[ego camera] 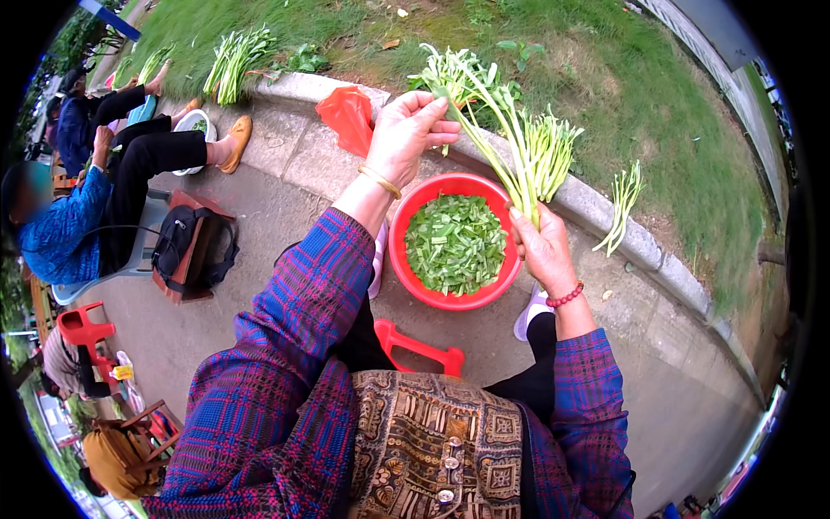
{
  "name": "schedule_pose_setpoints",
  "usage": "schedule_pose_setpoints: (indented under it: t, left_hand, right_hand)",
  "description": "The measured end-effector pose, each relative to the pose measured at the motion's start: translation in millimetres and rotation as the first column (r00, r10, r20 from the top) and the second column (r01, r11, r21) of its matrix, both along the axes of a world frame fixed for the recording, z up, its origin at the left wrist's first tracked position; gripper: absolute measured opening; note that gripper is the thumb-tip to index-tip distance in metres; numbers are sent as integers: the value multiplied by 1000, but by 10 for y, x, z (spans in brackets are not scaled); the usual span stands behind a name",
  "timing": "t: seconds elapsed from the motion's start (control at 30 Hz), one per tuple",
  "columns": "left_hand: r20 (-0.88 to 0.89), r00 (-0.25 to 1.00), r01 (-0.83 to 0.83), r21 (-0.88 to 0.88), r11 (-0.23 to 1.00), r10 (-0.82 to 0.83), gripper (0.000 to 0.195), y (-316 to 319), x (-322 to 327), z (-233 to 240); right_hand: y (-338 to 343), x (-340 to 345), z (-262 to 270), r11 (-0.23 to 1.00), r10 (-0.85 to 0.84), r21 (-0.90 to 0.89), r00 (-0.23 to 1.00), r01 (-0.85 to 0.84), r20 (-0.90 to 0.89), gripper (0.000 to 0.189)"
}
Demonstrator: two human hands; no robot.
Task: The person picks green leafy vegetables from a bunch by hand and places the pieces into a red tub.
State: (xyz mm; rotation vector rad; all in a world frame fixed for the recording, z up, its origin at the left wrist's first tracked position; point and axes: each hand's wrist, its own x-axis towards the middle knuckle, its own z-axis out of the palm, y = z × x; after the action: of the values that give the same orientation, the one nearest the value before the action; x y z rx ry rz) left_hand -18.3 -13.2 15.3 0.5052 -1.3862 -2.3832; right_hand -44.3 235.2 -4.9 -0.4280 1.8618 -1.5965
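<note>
My right hand (543,243) grips a few long leafy green stalks (513,156) near their lower ends, with the stalks pointing up and away. At the leafy upper part, my left hand (415,130) pinches a leaf between thumb and fingertips. Below and between both hands stands a red plastic basin (397,250), holding many cut green pieces (456,243). Behind the held stalks, a bundle of similar stalks (551,152) lies over the kerb.
A red plastic bag (347,120) lies by the stone kerb (687,279). A few loose stalks (620,207) rest farther right, another bundle (237,65) at upper left. A red stool (421,350) is below the basin. Seated people (65,224) and a black bag (188,243) are at left.
</note>
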Motion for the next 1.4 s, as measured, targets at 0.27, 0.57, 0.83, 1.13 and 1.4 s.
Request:
schedule_pose_setpoints:
  t: [0.27, 0.57, 0.83, 1.13, 1.4]
  left_hand:
    - [81, 993, -64, -201, 977, 81, 10, -39, 28, 6]
    - [194, 980, 116, -365, 924, -47, 12, -78, 94, 58]
    - [193, 981, 122, -557, 822, -15, 10, -116, 120, 25]
    - [456, 787, 581, -775, 249, -416, 16, -39, 257, 18]
    - [102, 995, 102, -927, 361, -18, 36, 56, 118, -90]
  right_hand:
    - [25, -43, -2, 1000, -13, -3, 1000, 13, -23, 22]
    - [333, -483, 103, 973, 103, 229, 854, 20, -511, 28]
    - [499, -622, 154, 946, 191, 321, 731, 41, -655, 26]
    - [742, -743, 286, 885, 155, 433, 768, 171, -621, 26]
    - [626, -645, 329, 935, 154, 351, 834, 51, -529, 25]
